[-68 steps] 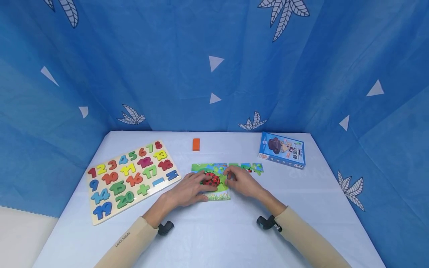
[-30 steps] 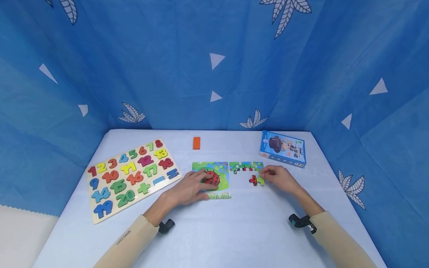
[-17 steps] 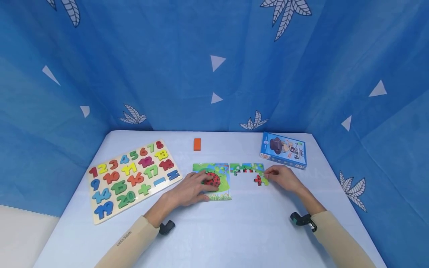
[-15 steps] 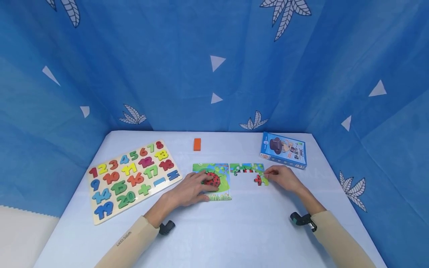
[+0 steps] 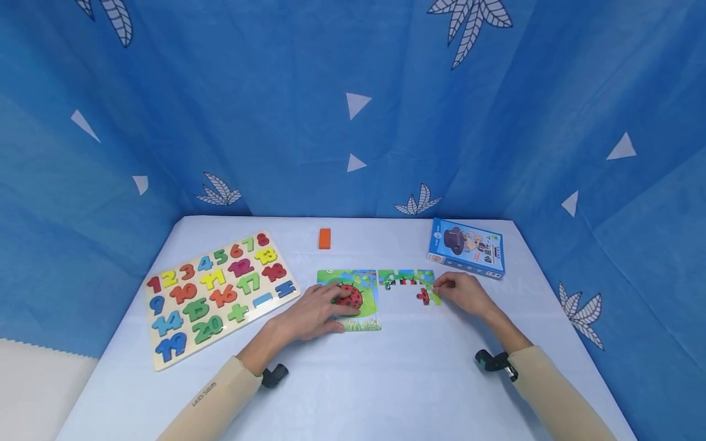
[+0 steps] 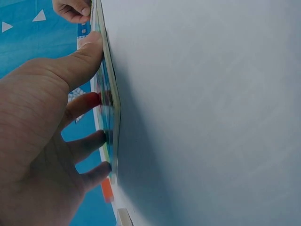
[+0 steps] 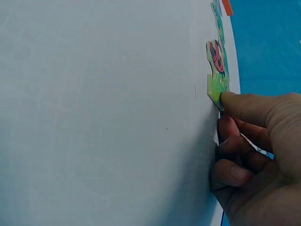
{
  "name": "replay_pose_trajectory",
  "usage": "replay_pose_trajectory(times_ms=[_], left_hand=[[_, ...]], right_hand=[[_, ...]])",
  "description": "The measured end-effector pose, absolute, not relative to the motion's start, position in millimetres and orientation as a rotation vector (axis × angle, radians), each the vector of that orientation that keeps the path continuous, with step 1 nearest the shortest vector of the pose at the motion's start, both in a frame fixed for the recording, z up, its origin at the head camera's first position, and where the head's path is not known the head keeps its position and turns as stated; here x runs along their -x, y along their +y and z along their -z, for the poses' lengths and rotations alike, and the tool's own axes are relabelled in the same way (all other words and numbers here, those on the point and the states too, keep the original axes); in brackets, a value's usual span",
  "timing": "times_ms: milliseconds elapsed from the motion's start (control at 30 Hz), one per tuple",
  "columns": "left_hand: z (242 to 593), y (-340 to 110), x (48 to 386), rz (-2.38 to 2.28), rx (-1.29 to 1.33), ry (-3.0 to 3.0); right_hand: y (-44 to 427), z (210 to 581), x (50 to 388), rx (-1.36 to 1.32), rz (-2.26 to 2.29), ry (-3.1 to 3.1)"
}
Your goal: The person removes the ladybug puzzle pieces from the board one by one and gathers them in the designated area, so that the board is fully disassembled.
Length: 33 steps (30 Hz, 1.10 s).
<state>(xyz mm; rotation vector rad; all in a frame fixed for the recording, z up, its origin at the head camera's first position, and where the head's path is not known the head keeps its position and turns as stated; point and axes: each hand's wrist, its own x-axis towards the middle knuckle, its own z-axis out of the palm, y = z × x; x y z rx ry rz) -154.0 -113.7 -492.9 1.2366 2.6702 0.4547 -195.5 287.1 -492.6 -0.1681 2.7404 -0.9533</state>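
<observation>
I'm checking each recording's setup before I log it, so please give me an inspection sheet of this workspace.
Surface: white table; a thin dark line shows in the right wrist view, nature unclear.
Job's things: ladybug picture board; row of jigsaw pieces beside it; ladybug jigsaw piece just below the row's right end, whether interlocked cannot be told.
Clutter: wooden number puzzle, orange block, blue game box.
Grippers: bare hands; left hand rests on the board, fingers spread; right hand pinches the ladybug piece's edge.
Cables: nothing seen.
Surroundings: blue curtains printed with white triangles and leaves.
</observation>
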Motion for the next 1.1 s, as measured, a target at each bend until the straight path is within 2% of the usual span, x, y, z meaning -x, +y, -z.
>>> replay_pose_trajectory(times_ms=[1100], left_hand=[[492.5,-114.6,153.1,-0.454,-1.235,2.672]], right_hand=[[289.1,496.8,195.9,0.196,0.931,2.768]])
